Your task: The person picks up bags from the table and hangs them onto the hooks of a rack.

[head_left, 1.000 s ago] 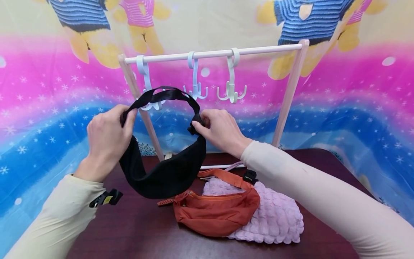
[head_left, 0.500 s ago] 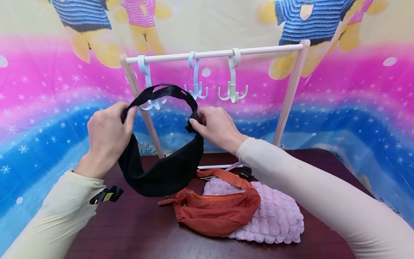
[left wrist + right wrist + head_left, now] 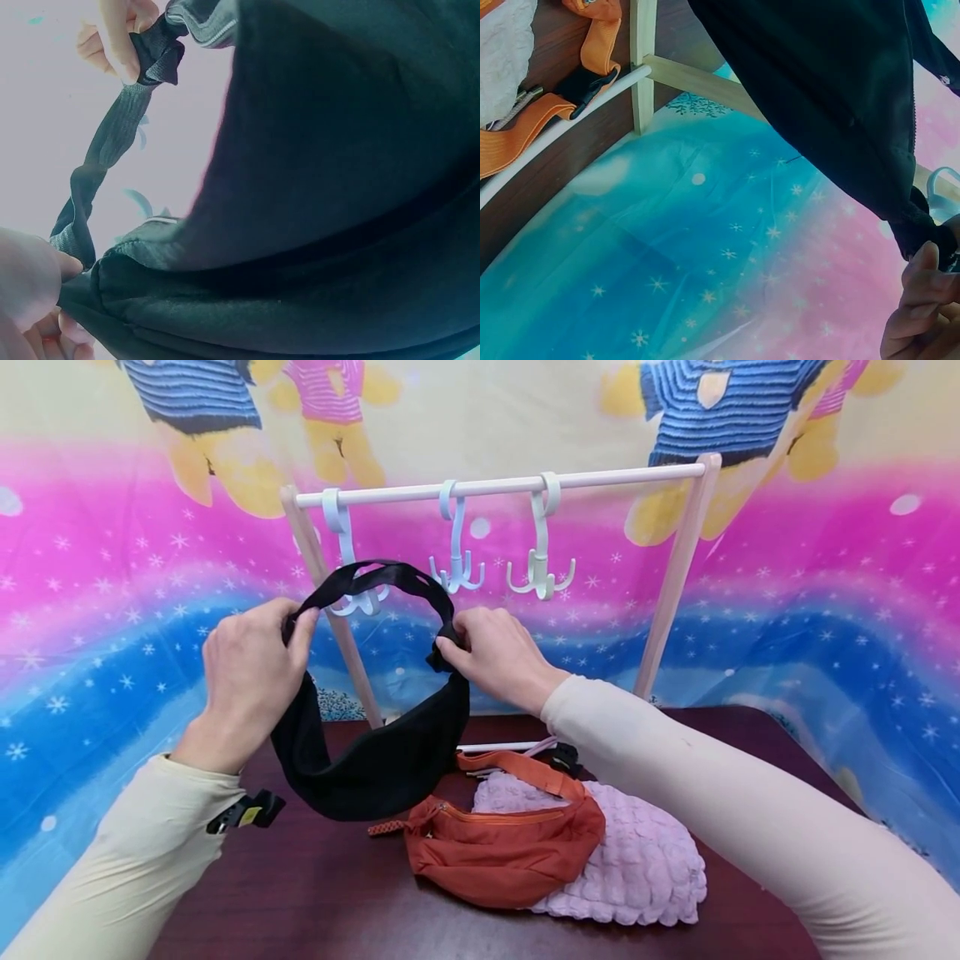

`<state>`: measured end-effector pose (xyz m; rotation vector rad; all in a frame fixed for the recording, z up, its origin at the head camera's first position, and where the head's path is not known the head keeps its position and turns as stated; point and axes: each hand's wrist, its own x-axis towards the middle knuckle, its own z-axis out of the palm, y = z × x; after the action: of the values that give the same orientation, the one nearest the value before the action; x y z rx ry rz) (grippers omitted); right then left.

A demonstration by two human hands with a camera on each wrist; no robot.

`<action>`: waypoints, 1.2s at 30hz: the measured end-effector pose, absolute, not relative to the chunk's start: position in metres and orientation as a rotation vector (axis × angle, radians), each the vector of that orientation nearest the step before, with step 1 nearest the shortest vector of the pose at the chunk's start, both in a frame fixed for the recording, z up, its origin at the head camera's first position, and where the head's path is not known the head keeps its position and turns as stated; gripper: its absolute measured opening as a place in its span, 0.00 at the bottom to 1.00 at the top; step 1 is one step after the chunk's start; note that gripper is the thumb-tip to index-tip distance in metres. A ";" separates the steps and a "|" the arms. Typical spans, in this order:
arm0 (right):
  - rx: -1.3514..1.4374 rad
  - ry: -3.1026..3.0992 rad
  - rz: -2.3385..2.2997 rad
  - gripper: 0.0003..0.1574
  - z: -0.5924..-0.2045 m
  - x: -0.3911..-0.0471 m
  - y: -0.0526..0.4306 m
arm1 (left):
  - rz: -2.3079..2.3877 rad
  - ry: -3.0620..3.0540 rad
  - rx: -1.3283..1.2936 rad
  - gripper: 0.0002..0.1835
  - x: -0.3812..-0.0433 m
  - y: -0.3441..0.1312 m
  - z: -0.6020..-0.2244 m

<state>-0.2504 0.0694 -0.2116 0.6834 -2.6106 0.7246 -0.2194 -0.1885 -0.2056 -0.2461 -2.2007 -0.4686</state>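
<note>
Both hands hold up a black waist bag (image 3: pixel 375 777) above the table, its strap arching over the top in a loop. My left hand (image 3: pixel 251 672) pinches the left end of the strap where it joins the pouch. On the other side, my right hand (image 3: pixel 501 653) grips the bunched strap at the right end; the left wrist view also shows this bunched strap (image 3: pixel 159 52) between finger and thumb. Behind the raised strap hangs a pale multi-prong hook (image 3: pixel 341 531), its prongs partly hidden. Beneath the hands, a rust-orange waist bag (image 3: pixel 502 856) lies on the table.
A wooden rack with a white top rail (image 3: pixel 615 477) stands at the back. Two more hooks, a bluish one (image 3: pixel 456 543) and a greenish one (image 3: pixel 540 543), hang from it. A puffy pink bag (image 3: pixel 652 860) lies partly under the orange one on the dark table (image 3: pixel 300 893).
My right hand has moved slightly left, bringing the bag's right end closer to the left hand. The left hand stays nearly in place, and the things on the table have not moved.
</note>
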 end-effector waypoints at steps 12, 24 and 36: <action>0.701 -2.606 0.765 0.18 -0.211 -0.254 0.066 | -0.465 -2.250 -0.227 0.19 -0.220 -0.191 -0.208; 0.697 -2.656 0.751 0.21 -0.213 -0.254 0.063 | -0.423 -2.312 -0.201 0.20 -0.219 -0.188 -0.208; 0.699 -2.704 0.743 0.21 -0.216 -0.253 0.061 | -0.388 -2.388 -0.202 0.20 -0.220 -0.186 -0.210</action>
<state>-0.2530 0.0609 -0.2161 0.6991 -2.7038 0.7432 -0.2202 -0.1857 -0.2099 -0.2024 -2.3881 -0.3882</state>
